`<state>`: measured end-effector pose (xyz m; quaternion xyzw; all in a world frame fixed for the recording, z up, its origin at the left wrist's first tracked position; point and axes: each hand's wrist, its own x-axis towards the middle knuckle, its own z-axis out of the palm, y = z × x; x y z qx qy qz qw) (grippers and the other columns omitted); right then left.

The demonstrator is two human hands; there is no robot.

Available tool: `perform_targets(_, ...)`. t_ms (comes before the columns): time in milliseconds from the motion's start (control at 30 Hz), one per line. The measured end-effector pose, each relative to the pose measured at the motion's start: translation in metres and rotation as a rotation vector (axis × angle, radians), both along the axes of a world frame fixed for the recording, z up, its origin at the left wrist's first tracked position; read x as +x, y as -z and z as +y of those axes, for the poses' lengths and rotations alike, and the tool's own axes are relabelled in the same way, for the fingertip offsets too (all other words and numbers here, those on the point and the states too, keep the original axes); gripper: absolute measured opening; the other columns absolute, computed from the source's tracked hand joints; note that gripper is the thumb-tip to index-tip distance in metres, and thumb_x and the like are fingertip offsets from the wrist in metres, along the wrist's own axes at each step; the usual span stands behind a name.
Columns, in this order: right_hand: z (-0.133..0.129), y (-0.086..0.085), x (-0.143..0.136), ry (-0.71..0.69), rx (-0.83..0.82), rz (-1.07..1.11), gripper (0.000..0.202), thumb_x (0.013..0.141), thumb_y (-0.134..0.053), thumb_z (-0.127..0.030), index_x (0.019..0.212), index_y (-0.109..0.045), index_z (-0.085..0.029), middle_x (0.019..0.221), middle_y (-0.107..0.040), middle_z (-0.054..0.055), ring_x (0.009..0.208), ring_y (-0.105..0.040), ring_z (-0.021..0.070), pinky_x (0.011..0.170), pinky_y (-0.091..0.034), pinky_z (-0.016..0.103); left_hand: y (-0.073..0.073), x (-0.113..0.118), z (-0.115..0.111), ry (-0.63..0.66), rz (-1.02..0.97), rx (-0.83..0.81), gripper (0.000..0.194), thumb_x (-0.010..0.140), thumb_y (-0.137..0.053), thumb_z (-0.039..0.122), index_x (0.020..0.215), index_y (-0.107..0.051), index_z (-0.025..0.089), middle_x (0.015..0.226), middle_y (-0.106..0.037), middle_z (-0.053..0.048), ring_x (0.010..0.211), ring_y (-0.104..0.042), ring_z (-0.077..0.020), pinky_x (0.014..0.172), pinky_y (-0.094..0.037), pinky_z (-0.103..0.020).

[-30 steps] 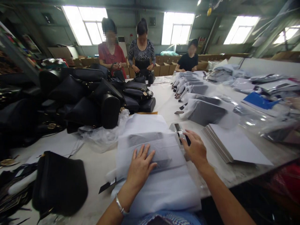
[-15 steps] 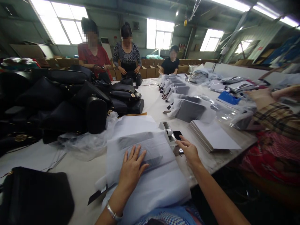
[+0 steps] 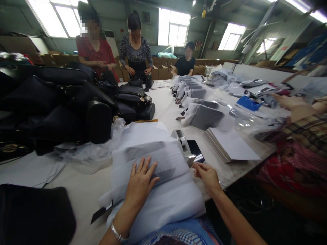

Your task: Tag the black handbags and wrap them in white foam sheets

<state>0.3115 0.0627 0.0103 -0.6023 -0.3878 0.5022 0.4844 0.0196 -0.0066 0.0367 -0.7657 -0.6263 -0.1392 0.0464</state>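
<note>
Paper [image 3: 170, 189] lies beneath the flat, spread left hand [image 3: 141, 179]. The right hand [image 3: 208, 175] pinches its fingertips together just beside the dispenser [image 3: 184, 147]; whether it grips anything, I cannot tell.

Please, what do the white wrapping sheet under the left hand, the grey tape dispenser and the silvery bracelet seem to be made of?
White wrapping sheet: probably matte tissue paper; it creases softly and looks partly see-through, but thin fabric is possible.
Grey elongated tape dispenser: likely satin plastic, from its even colour and smooth edges.
Silvery curved bracelet: apparently polished metal, given its bright highlights.
</note>
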Motion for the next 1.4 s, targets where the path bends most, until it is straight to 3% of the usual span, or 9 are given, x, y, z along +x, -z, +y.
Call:
perform_targets(200, 0.005, -0.008, 0.02, -0.108, -0.084, -0.123, 0.041, 0.057, -0.087, -0.05, 0.075, -0.076, -0.015, 0.071, -0.072, 0.007, 0.054, -0.061, 0.0141, 0.053, -0.056, 0.026, -0.002, 0.0, 0.001, -0.004, -0.009, -0.006, 0.055, 0.088, -0.068, 0.037, 0.141, -0.054, 0.026, 0.153, -0.044, -0.011, 0.14, -0.042, -0.0363, 0.108, -0.04, -0.062)
perform_targets(367, 0.001, -0.056, 0.014, -0.332, 0.196, -0.48, 0.029, 0.08, -0.072, -0.047, 0.089, -0.075, -0.019, 0.076, -0.073, 0.004, 0.067, -0.066, 0.0168, 0.067, -0.054, 0.026, -0.003, 0.001, 0.0, -0.006, -0.029, -0.002, 0.054, 0.089, -0.068, 0.036, 0.14, -0.054, 0.027, 0.154, -0.044, -0.01, 0.141, -0.041, -0.0355, 0.109, -0.04, -0.061)
perform_targets(533, 0.046, -0.11, -0.042, -0.936, 0.58, -0.686, 0.025, 0.09, -0.061, -0.043, 0.085, -0.073, -0.021, 0.08, -0.071, 0.004, 0.072, -0.063, 0.016, 0.07, -0.049, 0.025, -0.003, 0.001, 0.0, -0.022, -0.038, -0.014, 0.054, 0.089, -0.068, 0.037, 0.14, -0.053, 0.028, 0.154, -0.043, -0.01, 0.142, -0.039, -0.0352, 0.11, -0.039, -0.061)
perform_targets(700, 0.11, -0.106, -0.112, -1.315, 0.745, -0.916, 0.015, 0.085, -0.068, -0.036, 0.082, -0.075, -0.023, 0.074, -0.071, 0.0, 0.066, -0.06, 0.0135, 0.062, -0.04, 0.023, -0.001, 0.0, 0.0, -0.015, -0.032, -0.023, 0.057, 0.087, -0.07, 0.035, 0.141, -0.053, 0.028, 0.154, -0.043, -0.01, 0.142, -0.04, -0.0357, 0.109, -0.04, -0.062)
perform_targets(833, 0.13, -0.101, -0.143, -1.404, 0.784, -1.168, 0.009, 0.079, -0.074, -0.034, 0.077, -0.075, -0.026, 0.073, -0.073, -0.001, 0.068, -0.063, 0.0166, 0.058, -0.034, 0.024, -0.002, 0.0, 0.001, -0.025, -0.03, -0.047, 0.06, 0.085, -0.073, 0.033, 0.141, -0.052, 0.028, 0.155, -0.042, -0.011, 0.142, -0.039, -0.0356, 0.11, -0.04, -0.062)
perform_targets(1033, 0.145, -0.102, -0.145, -1.131, 0.688, -1.432, 0.045, 0.066, -0.082, -0.06, 0.094, -0.073, -0.025, 0.077, -0.074, 0.007, 0.077, -0.067, 0.0263, 0.064, -0.037, 0.028, -0.004, 0.001, 0.002, -0.027, -0.032, -0.077, 0.061, 0.085, -0.073, 0.031, 0.142, -0.051, 0.028, 0.155, -0.042, -0.011, 0.142, -0.039, -0.0357, 0.11, -0.039, -0.063)
perform_targets(1100, 0.151, -0.101, -0.133, -0.974, 0.642, -1.462, 0.038, 0.076, -0.077, -0.053, 0.098, -0.071, -0.023, 0.081, -0.074, 0.009, 0.078, -0.068, 0.0272, 0.065, -0.038, 0.029, -0.004, 0.001, 0.001, -0.027, -0.028, -0.069, 0.061, 0.085, -0.073, 0.031, 0.142, -0.051, 0.028, 0.155, -0.042, -0.011, 0.142, -0.04, -0.0356, 0.11, -0.039, -0.062)
perform_targets(1233, 0.144, -0.09, -0.08, -0.694, 0.577, -1.457, 0.021, 0.094, -0.057, -0.033, 0.108, -0.067, -0.021, 0.098, -0.074, 0.011, 0.084, -0.068, 0.026, 0.07, -0.042, 0.032, -0.002, 0.001, 0.0, -0.023, -0.028, -0.038, 0.059, 0.086, -0.072, 0.031, 0.141, -0.051, 0.028, 0.155, -0.043, -0.01, 0.142, -0.04, -0.035, 0.11, -0.04, -0.061)
perform_targets(1400, 0.1, -0.053, -0.007, -0.367, 0.512, -1.052, 0.027, 0.085, -0.063, -0.045, 0.099, -0.073, -0.023, 0.126, -0.067, 0.01, 0.12, -0.058, 0.0297, 0.103, -0.041, 0.041, 0.001, 0.0, 0.0, -0.016, -0.036, -0.01, 0.056, 0.088, -0.07, 0.032, 0.141, -0.052, 0.028, 0.154, -0.043, -0.01, 0.142, -0.04, -0.0351, 0.109, -0.04, -0.061)
